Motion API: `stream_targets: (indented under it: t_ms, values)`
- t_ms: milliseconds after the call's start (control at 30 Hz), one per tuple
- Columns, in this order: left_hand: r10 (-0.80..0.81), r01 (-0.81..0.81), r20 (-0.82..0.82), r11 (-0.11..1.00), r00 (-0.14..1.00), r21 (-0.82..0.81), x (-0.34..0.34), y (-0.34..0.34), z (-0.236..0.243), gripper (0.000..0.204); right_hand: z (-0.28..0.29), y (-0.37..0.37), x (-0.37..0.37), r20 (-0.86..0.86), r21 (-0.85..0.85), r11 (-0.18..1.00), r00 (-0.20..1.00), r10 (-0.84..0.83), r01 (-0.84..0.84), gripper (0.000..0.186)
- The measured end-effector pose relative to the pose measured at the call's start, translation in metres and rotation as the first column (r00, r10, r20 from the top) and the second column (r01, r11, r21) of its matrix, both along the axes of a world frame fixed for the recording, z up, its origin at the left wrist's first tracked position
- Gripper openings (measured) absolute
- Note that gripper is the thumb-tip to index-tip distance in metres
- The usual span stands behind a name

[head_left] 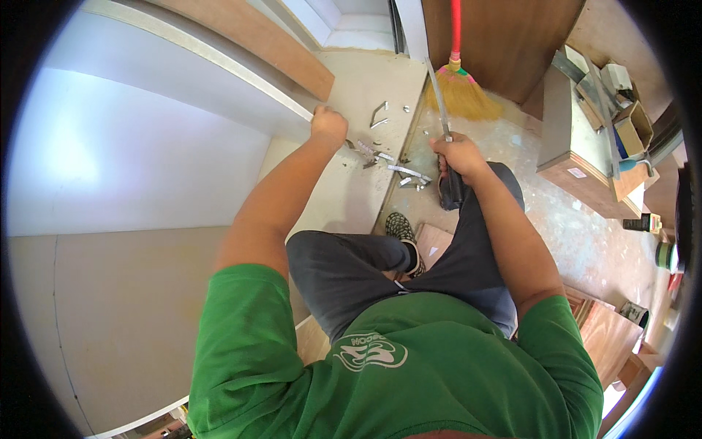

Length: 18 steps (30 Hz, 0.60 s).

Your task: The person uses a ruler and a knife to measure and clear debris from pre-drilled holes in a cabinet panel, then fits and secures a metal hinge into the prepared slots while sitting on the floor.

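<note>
My left hand (329, 126) is closed at the end of a long white board (241, 86), its fingers curled over the edge and partly hidden. My right hand (459, 155) is wrapped round a long, narrow metal tool (439, 95). The pale strip of this tool points away from me, and a dark part shows below my fist, over my right leg. Its exact kind is unclear. Between my hands, bent silvery metal strips (406, 171) and small scraps lie scattered on the pale floor. One angled strip (379, 115) lies farther off.
A broom (464, 94) with a red handle stands against a brown panel (504, 36). At right, a box-like wooden piece (585, 164) carries tools and an open carton (632, 128). Wooden boards (603, 329) lie at lower right. A brown plank (270, 47) runs beyond the white board.
</note>
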<state>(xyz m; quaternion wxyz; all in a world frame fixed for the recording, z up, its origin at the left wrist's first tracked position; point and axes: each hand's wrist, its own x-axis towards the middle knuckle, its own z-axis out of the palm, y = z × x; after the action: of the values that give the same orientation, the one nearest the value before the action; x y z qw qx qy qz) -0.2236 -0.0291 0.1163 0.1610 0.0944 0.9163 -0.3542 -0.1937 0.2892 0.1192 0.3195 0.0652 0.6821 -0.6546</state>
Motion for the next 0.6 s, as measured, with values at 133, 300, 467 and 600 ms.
stream_targets:
  t_ms: [133,300,467,600]
  values:
    - [0.177,-0.177,0.041,0.984,0.983,-0.003,-0.011,0.014,0.006,0.025,-0.003,0.001,-0.002,0.004,0.007,1.0,1.0,-0.01,0.01,0.03]
    - [0.263,-0.264,0.055,0.964,0.963,0.017,-0.015,0.016,0.01,0.027,-0.001,0.001,-0.002,0.0,0.01,1.0,1.0,-0.016,0.016,0.031]
    - [0.284,-0.284,0.018,0.957,0.959,0.057,-0.016,0.019,0.011,0.028,-0.005,0.003,-0.002,-0.017,0.002,1.0,1.0,-0.018,0.019,0.032]
    - [0.33,-0.336,0.089,0.939,0.94,0.068,-0.022,0.023,0.014,0.028,-0.012,0.007,-0.006,0.0,-0.013,1.0,1.0,-0.01,0.01,0.031]
